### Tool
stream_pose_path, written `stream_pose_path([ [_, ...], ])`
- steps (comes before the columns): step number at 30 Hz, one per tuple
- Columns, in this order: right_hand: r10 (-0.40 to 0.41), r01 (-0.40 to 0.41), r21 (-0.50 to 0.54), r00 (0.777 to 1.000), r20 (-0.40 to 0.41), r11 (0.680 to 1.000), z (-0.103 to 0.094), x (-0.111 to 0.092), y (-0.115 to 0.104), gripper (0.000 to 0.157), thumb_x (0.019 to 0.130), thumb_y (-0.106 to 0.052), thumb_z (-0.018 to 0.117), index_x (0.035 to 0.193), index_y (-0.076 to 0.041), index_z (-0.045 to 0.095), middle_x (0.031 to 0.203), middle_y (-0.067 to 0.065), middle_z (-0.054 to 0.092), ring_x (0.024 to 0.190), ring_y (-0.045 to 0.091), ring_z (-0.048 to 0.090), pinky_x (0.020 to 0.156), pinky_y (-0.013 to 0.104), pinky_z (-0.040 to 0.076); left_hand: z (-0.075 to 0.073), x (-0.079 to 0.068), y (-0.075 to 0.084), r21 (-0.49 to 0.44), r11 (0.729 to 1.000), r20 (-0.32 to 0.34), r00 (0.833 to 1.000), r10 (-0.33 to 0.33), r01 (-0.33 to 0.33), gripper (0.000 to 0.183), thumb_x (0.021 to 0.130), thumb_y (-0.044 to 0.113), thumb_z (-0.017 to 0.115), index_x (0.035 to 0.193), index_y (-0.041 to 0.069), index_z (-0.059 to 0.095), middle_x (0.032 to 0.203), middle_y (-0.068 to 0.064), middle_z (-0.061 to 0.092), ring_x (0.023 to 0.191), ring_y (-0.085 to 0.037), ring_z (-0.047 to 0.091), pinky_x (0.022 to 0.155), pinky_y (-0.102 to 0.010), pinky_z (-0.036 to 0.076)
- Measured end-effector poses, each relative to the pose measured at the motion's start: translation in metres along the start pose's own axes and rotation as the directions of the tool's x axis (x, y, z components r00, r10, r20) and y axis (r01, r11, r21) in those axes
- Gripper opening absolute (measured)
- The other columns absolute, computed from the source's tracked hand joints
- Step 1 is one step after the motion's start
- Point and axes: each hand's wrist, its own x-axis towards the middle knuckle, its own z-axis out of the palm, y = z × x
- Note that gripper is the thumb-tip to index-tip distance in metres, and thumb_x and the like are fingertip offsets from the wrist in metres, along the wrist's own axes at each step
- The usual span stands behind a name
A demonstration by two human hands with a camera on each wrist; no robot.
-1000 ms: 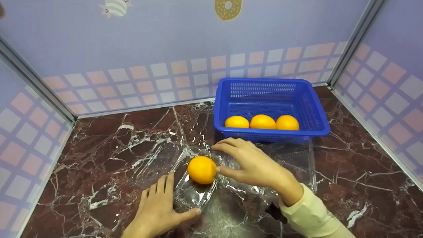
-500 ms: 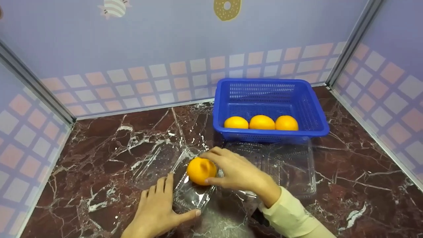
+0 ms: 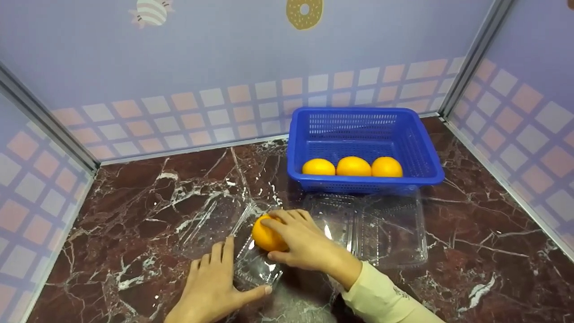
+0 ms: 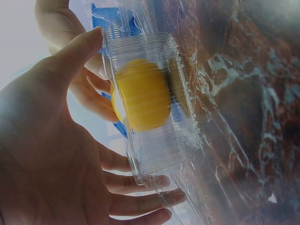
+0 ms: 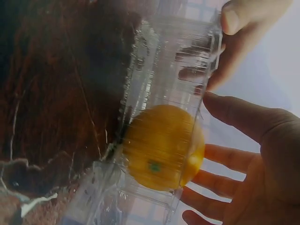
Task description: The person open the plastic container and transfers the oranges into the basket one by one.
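An orange (image 3: 268,235) sits in one half of a clear plastic clamshell box (image 3: 258,268); the box's other half lies spread out to the left. My left hand (image 3: 210,280) rests at the box's near left side, fingers spread along its edge and thumb by the near corner. Lying over the orange from the right, my right hand (image 3: 302,242) touches it with its fingertips. In the right wrist view, the fingers (image 5: 220,180) are nearly straight against the orange, while the thumb stands apart by the box rim. The left wrist view shows the orange (image 4: 143,96) through the box wall.
A blue plastic basket (image 3: 365,179) with three oranges (image 3: 353,166) along its near side stands at the back right. Before it, another clear clamshell box (image 3: 392,233) lies spread open on the dark marbled table (image 3: 471,251). Patterned panels enclose the back and sides.
My right hand has moved left and down from beside the orange onto it, its fingers now covering the orange's right part. The left hand has stayed in place.
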Motion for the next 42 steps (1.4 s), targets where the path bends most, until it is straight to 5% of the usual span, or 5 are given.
stream_pose_path([
  [12,-0.032,0.029,-0.037,0.995,-0.092,0.999,0.012,0.003,0.002,0.063,0.090,-0.017,0.085,0.148,-0.014,0.060,0.156,0.013,0.055,0.142,0.034,0.052,0.122,0.056,0.040,-0.001,-0.002,0.001,0.001,1.000,-0.009,1.000,-0.002,0.002,0.141,0.069,0.091,0.072,0.162,-0.006,0.030,0.156,-0.031,0.044,0.132,-0.054,0.054,0.112,-0.074,0.038],
  [30,0.024,-0.026,-0.076,0.999,-0.027,0.997,0.009,0.008,-0.005,0.068,0.086,-0.020,0.088,0.148,-0.019,0.061,0.151,0.010,0.060,0.132,0.035,0.062,0.109,0.056,0.053,0.000,0.001,0.001,-0.008,1.000,0.016,1.000,-0.018,0.018,0.142,0.068,0.090,0.073,0.162,-0.006,0.029,0.159,-0.033,0.041,0.135,-0.058,0.050,0.113,-0.077,0.034],
  [42,-0.033,0.040,-0.107,0.997,0.071,0.993,0.004,0.007,-0.018,0.066,0.086,-0.023,0.089,0.146,-0.018,0.063,0.145,0.007,0.064,0.117,0.031,0.070,0.102,0.046,0.059,-0.002,0.002,0.002,-0.003,1.000,0.032,0.999,-0.018,0.018,0.143,0.067,0.092,0.071,0.161,-0.007,0.030,0.157,-0.032,0.044,0.134,-0.057,0.050,0.113,-0.079,0.034],
])
